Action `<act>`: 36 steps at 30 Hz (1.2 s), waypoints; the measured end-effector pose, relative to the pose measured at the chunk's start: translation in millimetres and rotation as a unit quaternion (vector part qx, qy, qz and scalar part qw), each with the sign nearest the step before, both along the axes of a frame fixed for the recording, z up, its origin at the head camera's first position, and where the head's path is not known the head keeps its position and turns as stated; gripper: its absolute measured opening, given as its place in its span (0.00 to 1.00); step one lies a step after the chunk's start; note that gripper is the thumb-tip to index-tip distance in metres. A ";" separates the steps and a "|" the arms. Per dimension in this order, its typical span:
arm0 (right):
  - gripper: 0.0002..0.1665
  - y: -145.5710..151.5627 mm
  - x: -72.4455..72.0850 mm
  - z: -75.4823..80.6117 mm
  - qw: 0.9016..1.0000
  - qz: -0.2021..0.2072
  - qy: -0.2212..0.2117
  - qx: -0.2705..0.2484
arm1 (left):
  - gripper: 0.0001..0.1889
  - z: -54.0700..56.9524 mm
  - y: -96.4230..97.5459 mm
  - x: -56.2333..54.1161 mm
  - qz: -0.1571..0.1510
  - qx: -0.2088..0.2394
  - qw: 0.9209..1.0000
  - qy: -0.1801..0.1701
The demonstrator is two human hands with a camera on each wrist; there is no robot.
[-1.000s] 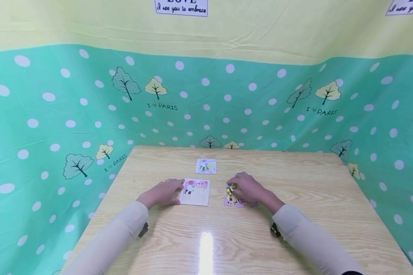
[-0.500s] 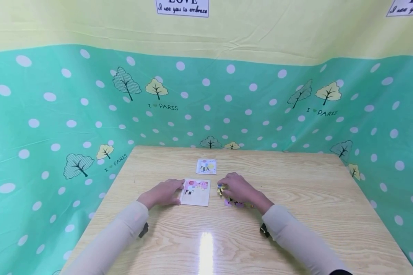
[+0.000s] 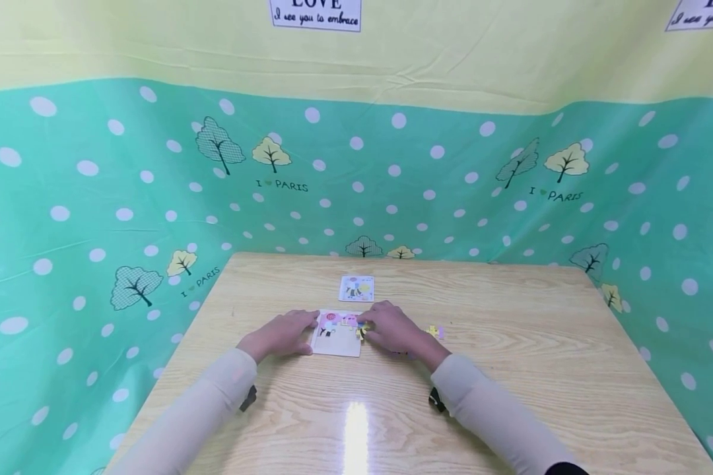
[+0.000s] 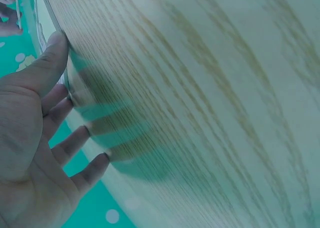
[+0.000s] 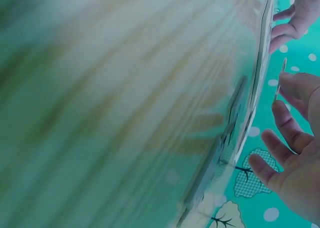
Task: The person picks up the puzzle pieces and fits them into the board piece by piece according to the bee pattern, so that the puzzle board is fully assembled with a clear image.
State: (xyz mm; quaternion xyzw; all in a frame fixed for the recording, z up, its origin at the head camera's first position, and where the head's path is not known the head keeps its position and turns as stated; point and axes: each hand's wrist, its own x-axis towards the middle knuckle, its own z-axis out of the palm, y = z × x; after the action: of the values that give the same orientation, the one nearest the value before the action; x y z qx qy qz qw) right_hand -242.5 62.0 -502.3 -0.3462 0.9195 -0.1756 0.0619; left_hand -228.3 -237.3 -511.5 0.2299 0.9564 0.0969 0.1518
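A square white puzzle tray (image 3: 341, 347) lies mid-table, with several pink, white and black pieces fitted along its upper part. My left hand (image 3: 281, 332) rests at the tray's left side, fingers spread and thumb at the edge; in the left wrist view the fingertips touch the tabletop. Between thumb and forefinger, my right hand (image 3: 393, 328) pinches a yellow-and-black jigsaw piece (image 3: 361, 332) over the tray's right edge. The right wrist view shows that piece edge-on and raised off the table, with the other fingers loosely bent.
Loose jigsaw pieces (image 3: 436, 332) lie right of the tray, partly hidden beneath my right hand and forearm. Behind the tray sits a small picture card (image 3: 356, 288) with a bee. A green and yellow patterned cloth (image 3: 356, 171) hangs around the wooden table (image 3: 511, 316).
My right hand has picked the yellow-and-black jigsaw piece from the loose pieces and carried it left to the tray. My left hand has stayed at the tray's left edge.
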 end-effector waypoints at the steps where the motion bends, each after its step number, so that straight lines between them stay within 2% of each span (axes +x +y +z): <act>1: 0.22 -2.4 -0.2 -0.6 1.000 -0.001 0.001 0.003 | 0.41 0.0 0.0 0.0 0.001 0.002 1.000 0.001; 9: 0.22 -22.4 -2.5 -6.1 1.000 -0.010 -0.006 0.021 | 0.43 0.3 -0.3 -0.3 0.003 0.003 1.000 -0.001; 17: 0.22 -38.3 -4.4 -7.9 1.000 -0.006 -0.012 0.026 | 0.39 -0.6 -0.2 -0.3 0.000 0.005 1.000 0.004; 24: 0.20 -51.1 -5.3 -8.4 0.999 0.003 -0.002 0.034 | 0.44 2.9 0.4 0.6 0.010 0.008 1.000 -0.003; 36: 0.21 -62.9 -6.7 -8.3 0.998 -0.008 -0.010 0.059 | 0.43 3.3 0.9 1.8 0.006 0.014 1.000 0.001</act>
State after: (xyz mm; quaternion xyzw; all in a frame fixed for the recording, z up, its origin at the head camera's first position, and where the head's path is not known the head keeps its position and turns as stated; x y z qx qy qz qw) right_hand -249.1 -0.9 -510.5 -0.3328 0.9303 -0.1253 0.0897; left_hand -226.5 -236.4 -508.2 0.2261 0.9565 0.1114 0.1472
